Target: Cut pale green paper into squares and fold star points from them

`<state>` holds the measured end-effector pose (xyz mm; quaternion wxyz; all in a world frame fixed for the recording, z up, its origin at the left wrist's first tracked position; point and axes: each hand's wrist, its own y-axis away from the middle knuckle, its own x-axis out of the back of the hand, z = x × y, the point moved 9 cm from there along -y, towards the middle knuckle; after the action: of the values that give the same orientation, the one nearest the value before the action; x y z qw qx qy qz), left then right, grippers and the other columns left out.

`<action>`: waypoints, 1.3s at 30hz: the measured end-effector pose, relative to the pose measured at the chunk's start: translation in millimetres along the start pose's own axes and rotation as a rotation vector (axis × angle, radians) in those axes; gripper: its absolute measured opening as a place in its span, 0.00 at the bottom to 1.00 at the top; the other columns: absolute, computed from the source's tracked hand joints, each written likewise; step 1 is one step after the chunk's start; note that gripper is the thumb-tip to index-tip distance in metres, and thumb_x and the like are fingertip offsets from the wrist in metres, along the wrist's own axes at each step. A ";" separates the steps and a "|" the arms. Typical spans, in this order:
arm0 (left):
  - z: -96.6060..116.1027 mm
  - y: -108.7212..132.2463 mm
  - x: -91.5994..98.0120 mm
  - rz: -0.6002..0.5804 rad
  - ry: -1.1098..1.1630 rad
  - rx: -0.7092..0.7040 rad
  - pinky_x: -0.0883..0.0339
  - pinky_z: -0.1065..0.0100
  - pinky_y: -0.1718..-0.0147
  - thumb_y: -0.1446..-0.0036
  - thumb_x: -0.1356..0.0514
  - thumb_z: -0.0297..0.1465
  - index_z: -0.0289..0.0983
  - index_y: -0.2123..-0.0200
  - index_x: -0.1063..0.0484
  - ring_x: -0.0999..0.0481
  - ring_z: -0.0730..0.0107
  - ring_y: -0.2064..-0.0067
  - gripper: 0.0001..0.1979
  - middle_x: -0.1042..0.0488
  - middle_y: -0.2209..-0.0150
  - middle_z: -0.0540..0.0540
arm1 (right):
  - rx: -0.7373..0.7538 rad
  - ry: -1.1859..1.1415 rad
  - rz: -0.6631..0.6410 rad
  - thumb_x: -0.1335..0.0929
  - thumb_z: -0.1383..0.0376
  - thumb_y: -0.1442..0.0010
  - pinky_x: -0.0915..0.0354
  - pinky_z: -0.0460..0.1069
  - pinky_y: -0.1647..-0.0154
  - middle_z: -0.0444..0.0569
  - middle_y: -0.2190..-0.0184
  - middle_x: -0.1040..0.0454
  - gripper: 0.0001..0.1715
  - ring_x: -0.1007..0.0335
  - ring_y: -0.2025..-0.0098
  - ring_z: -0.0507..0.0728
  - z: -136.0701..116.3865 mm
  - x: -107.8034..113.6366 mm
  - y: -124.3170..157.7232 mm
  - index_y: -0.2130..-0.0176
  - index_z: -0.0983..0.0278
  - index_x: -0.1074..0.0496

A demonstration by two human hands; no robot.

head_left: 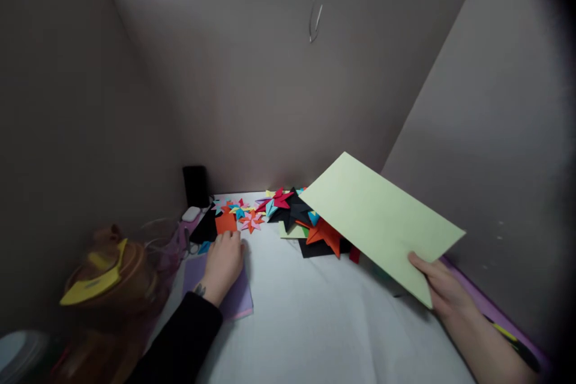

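My right hand pinches the near corner of a large pale green paper sheet and holds it tilted above the white table. My left hand lies on a purple sheet, fingers curled toward an orange paper square; what the fingertips hold, if anything, is hidden. Behind them lie folded paper stars: small multicoloured ones and bigger black, red and orange ones.
Grey partition walls enclose the desk on three sides. A brown jug with a yellow lid stands at the left, near a black box and a small white case. A wire hangs overhead.
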<state>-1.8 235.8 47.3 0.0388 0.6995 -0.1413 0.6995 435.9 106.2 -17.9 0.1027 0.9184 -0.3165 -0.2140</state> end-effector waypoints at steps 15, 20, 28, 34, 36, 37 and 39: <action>7.4 32.6 -10.0 -0.126 0.055 -0.067 0.42 0.61 0.61 0.44 0.54 0.19 0.32 0.61 0.33 0.33 0.58 0.58 0.13 0.32 0.61 0.37 | -0.041 0.001 -0.059 0.27 0.68 0.62 0.28 0.56 0.56 0.54 0.64 0.22 0.21 0.27 0.57 0.66 7.4 -5.9 1.7 0.63 0.64 0.28; 13.5 42.1 16.2 0.006 0.237 -0.092 0.41 0.61 0.57 0.42 0.54 0.23 0.33 0.57 0.33 0.33 0.59 0.55 0.14 0.32 0.57 0.37 | -0.020 -0.022 -0.140 0.28 0.67 0.59 0.30 0.58 0.54 0.52 0.64 0.22 0.20 0.27 0.56 0.65 17.1 -28.7 19.3 0.62 0.63 0.28; 94.5 97.2 -8.0 -0.287 1.573 0.153 0.34 0.60 0.58 0.51 0.38 0.40 0.38 0.50 0.35 0.29 0.57 0.52 0.25 0.32 0.49 0.34 | -0.069 -0.036 -0.400 0.27 0.58 0.55 0.35 0.62 0.50 0.56 0.57 0.24 0.23 0.30 0.53 0.67 47.2 -67.2 70.2 0.58 0.63 0.27; 148.9 120.6 -12.9 -0.363 2.071 0.294 0.34 0.58 0.55 0.53 0.35 0.40 0.38 0.48 0.36 0.28 0.54 0.52 0.29 0.29 0.50 0.34 | -0.146 -0.053 -0.550 0.25 0.59 0.56 0.36 0.60 0.50 0.56 0.56 0.25 0.25 0.30 0.52 0.65 64.8 -83.6 106.3 0.58 0.63 0.27; 143.6 120.9 -18.5 -0.280 2.084 0.368 0.34 0.57 0.55 0.53 0.35 0.39 0.36 0.50 0.34 0.27 0.52 0.52 0.27 0.28 0.51 0.34 | -0.163 -0.043 -0.631 0.25 0.60 0.56 0.37 0.59 0.50 0.55 0.57 0.24 0.24 0.30 0.52 0.64 67.3 -91.0 116.6 0.58 0.63 0.27; 138.9 121.2 -22.9 -0.246 2.068 0.410 0.34 0.57 0.55 0.53 0.35 0.39 0.36 0.51 0.33 0.28 0.51 0.52 0.26 0.28 0.52 0.34 | -0.163 -0.033 -0.661 0.25 0.60 0.56 0.37 0.59 0.49 0.55 0.57 0.24 0.24 0.30 0.52 0.64 66.5 -93.6 119.7 0.58 0.63 0.27; 127.8 121.0 -29.7 -0.187 2.014 0.459 0.34 0.56 0.55 0.53 0.35 0.37 0.35 0.51 0.33 0.28 0.51 0.52 0.26 0.28 0.52 0.35 | -0.121 -0.021 -0.660 0.25 0.60 0.56 0.37 0.59 0.50 0.55 0.57 0.24 0.25 0.31 0.52 0.64 58.1 -94.1 117.8 0.57 0.63 0.28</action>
<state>92.0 92.1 -1.8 0.0588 -0.2104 0.1481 0.9646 279.3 70.2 -0.4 0.0790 0.9614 0.0102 -0.2636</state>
